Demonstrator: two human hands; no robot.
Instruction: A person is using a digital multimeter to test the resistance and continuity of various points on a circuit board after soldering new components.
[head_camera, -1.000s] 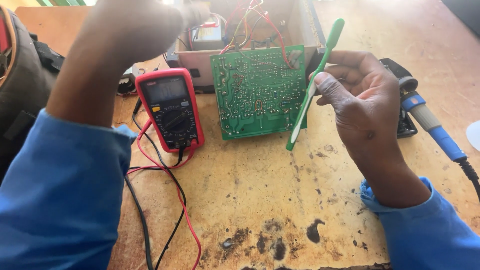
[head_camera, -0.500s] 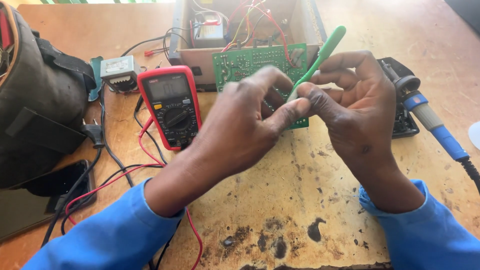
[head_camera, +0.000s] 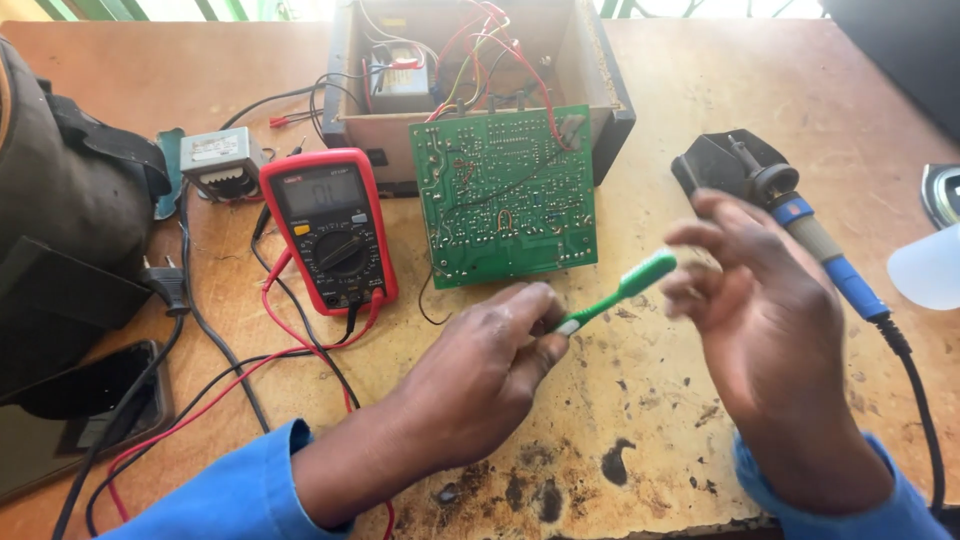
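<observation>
Being held between the fingers of the left hand (head_camera: 490, 365) is one green toothbrush (head_camera: 618, 291), its head pointing up and to the right, just below the lower edge of the one green circuit board (head_camera: 503, 192). The right hand (head_camera: 755, 300) is being kept open, fingers loosely spread, close beside the brush head but gripping nothing; it is blurred, so whether a fingertip is touching the bristles cannot be told. Two hands are being shown, both in blue sleeves.

One red multimeter (head_camera: 331, 227) is lying on the wooden table (head_camera: 650, 400), left of the board, with red and black leads trailing from it toward the near edge. One open wooden box (head_camera: 480, 70) full of wires is standing behind the board, its top being cut off by the frame. One soldering iron (head_camera: 822, 255) with a blue grip is resting in its black stand to the right, partly hidden behind the right hand. One small grey transformer (head_camera: 218, 160) is sitting left of the multimeter. One dark bag (head_camera: 60, 210) and one phone (head_camera: 70, 420) are being cut off at the left edge. A white object at the right edge is too cropped to be made out.
</observation>
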